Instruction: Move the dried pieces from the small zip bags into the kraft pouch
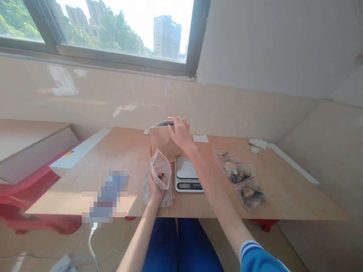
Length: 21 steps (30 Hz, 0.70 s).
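My left hand [155, 190] grips a small clear zip bag [161, 172] with a few dark bits inside, held upright near the table's front edge. My right hand [179, 132] reaches forward to the open top of a brown paper bag [159, 141] standing behind a small white digital scale [187, 174]; its fingers curl over the bag's rim. The scale's platform carries nothing.
Several filled clear zip bags [239, 175] with red seal strips lie in a row to the right of the scale on the wooden table [119, 151]. A white paper slip [200, 138] and crumpled white scraps [257, 144] lie farther back. A red stool [31, 192] stands at left.
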Tool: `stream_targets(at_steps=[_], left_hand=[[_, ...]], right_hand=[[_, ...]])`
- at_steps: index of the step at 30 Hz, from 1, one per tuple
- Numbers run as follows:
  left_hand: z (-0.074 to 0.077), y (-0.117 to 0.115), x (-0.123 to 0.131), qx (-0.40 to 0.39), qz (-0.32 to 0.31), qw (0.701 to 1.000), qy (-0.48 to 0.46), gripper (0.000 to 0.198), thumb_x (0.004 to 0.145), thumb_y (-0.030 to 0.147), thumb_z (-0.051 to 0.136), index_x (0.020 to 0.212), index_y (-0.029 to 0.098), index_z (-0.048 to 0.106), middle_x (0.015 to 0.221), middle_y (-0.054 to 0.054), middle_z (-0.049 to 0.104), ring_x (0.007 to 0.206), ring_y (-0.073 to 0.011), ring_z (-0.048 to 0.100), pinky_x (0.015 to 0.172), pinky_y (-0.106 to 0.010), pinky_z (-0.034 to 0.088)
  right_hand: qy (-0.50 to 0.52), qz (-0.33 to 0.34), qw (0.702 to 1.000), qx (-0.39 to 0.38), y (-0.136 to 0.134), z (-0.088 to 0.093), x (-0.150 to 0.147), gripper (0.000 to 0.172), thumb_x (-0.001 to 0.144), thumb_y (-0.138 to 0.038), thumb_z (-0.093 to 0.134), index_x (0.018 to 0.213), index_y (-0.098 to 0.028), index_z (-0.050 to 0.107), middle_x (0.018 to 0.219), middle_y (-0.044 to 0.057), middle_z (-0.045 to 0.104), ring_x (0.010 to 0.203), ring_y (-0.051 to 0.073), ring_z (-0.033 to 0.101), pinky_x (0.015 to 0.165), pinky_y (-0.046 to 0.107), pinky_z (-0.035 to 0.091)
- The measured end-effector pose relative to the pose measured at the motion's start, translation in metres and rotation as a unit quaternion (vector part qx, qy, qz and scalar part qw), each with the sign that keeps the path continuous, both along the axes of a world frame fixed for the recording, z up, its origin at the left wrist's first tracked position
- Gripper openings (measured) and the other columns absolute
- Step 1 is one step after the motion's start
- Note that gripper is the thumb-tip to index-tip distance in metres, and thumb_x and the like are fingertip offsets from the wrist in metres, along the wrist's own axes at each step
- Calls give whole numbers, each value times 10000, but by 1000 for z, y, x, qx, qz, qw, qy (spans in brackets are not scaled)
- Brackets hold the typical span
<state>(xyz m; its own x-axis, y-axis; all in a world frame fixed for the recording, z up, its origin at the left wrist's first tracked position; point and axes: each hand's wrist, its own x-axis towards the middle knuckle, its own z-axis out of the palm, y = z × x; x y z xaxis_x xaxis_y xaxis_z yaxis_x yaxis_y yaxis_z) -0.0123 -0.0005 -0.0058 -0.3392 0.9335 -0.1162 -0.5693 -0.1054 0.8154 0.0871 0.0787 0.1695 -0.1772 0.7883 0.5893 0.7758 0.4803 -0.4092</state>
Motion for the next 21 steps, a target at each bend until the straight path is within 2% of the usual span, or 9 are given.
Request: stream_targets(at_steps=[2,3,5,7,8,11,13,16,21], left_hand=[[1,0,1,7,0,1000,-10,214,769,357,494,824,192,618,591,-19,614,559,-162,561,559,-279,465],[1,1,1,11,2,1000,-19,210,765,344,495,830,189,622,605,-19,624,576,-165,571,576,-281,472],[1,2,2,14,7,999,-38,220,767,348,482,818,188,623,641,-20,637,626,-176,594,607,-290,485],[2,3,3,16,10,998,-54,230,766,362,474,800,189,622,692,-28,649,678,-188,611,627,-302,495],[2,3,3,18,10,998,-59,228,760,359,478,799,188,623,721,-34,656,706,-191,617,640,-306,500],[2,3,3,27,3,997,-67,209,729,316,504,810,176,636,796,-46,673,779,-199,627,693,-309,505],[1,3,3,30,1,997,-69,189,705,277,515,799,168,639,806,-40,675,802,-197,627,728,-304,503],[-3,4,3,24,9,998,-66,151,686,254,524,757,165,624,753,-25,661,804,-190,623,744,-292,501],[-14,8,2,-2,11,999,-41,225,747,384,503,690,181,583,644,-25,610,804,-207,627,713,-304,515]], right_hand=[[28,87,995,-34,-22,2,1,316,868,-121,347,1071,-153,587,1073,82,608,1017,184,515,894,307,382],[25,143,986,-84,-33,1,1,328,859,-102,323,1004,-166,610,1009,54,629,947,159,549,829,269,413],[-35,236,947,-215,-53,-4,1,335,829,-74,330,878,-181,644,905,17,657,822,130,586,705,221,430],[-129,262,904,-313,-66,-14,0,305,777,-39,389,795,-176,661,858,14,673,763,128,592,641,210,417],[-171,261,888,-338,-70,-21,-1,281,746,-24,425,779,-169,663,851,19,678,754,133,591,622,211,411],[-244,293,860,-340,-73,-40,-5,265,670,-18,533,862,-155,654,910,37,673,804,158,588,623,215,418],[-259,330,849,-322,-69,-51,-7,362,643,-41,596,985,-155,624,1007,49,653,903,179,572,673,221,436],[-259,318,857,-313,-63,-66,-9,478,626,-103,664,1088,-177,569,1071,48,624,1016,212,528,725,236,448],[-272,261,878,-294,-66,-79,-11,447,621,-163,710,1039,-160,551,994,70,612,986,245,526,715,280,457]])
